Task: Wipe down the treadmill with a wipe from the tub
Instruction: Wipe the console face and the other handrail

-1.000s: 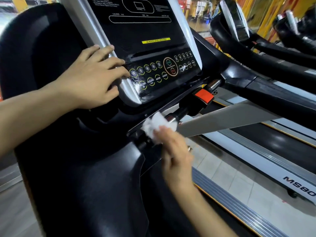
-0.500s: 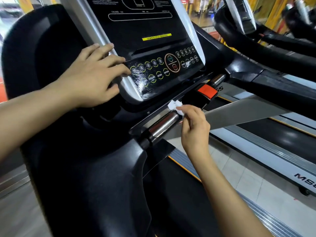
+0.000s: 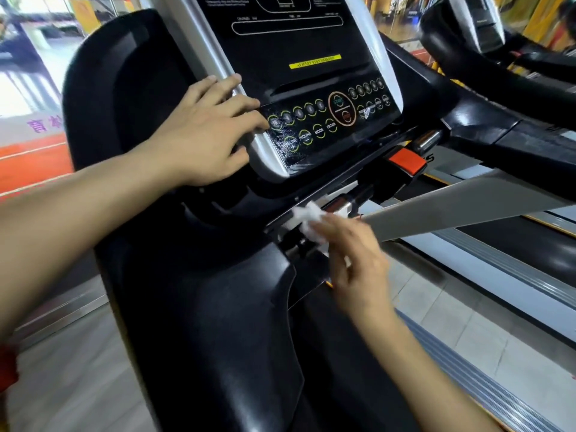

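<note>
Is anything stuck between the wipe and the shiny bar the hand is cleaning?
Nothing visible. The right hand holds the white wipe right against the chrome bar under the console. The left hand rests higher, on the console's silver edge, out of the way.

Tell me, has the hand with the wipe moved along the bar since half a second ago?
Yes. The right hand slid the wipe away from the red clip, down-left along the bar.
</note>
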Tool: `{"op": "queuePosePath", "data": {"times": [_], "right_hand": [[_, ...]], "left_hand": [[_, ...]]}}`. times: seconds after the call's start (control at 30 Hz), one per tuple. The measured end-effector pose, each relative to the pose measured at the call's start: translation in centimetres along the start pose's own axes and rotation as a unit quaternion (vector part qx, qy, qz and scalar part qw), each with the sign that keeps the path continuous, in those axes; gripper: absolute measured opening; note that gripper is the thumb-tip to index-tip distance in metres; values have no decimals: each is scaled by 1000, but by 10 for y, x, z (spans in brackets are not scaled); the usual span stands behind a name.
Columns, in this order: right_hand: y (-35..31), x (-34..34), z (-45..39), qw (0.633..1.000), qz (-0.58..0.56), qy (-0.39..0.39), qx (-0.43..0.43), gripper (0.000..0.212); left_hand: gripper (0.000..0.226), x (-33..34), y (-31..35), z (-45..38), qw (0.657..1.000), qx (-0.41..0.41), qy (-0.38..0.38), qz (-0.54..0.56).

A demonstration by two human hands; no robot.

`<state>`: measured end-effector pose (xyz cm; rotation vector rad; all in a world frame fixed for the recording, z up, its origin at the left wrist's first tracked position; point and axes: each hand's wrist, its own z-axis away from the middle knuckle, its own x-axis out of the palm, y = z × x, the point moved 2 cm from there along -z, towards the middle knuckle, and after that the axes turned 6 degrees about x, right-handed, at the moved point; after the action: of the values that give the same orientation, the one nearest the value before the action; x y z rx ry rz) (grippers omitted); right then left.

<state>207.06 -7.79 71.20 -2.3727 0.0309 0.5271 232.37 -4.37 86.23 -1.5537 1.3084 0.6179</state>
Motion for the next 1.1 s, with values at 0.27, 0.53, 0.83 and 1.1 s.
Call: {"op": "queuePosePath", "data": {"times": [0.27,0.53,0.83,1.1], "right_hand": [[2,-7,18,984,94,-30,-150,21],[39,-25,-96,981,192,-4,13,37],[36,21,-147,907,295,-239,184,34],[-31,56,-91,914,208,-343,67,25]], "left_hand": [[51,0,1,1,1000,-3,-2,-4],[48,0,0,1,1000,-7,9,6],[45,0,-1,1,1000,-9,9,22],[46,1,-2,0,1000,-1,1,16]]}}
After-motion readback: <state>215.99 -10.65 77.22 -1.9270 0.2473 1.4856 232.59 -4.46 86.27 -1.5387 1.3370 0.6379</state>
